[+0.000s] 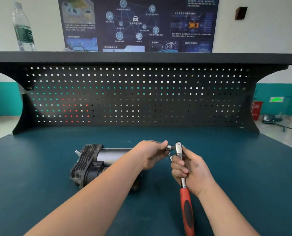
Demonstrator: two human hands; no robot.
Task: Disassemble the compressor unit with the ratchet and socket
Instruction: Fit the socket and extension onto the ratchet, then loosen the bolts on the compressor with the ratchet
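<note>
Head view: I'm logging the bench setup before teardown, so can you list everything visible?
Compressor unit: one, dark finned body with grey cylinder, lying on the bench left of centre.
Ratchet: one, chrome with red handle, held above the bench.
Socket: one, silver, at the ratchet head.
Bench: one, teal top.
Pegboard: one, black, behind the bench.
Water bottle: one, clear, on the shelf, far left.
Poster: one, dark blue, on the wall.
Left hand: pinching the socket.
Right hand: gripping the ratchet.
</note>
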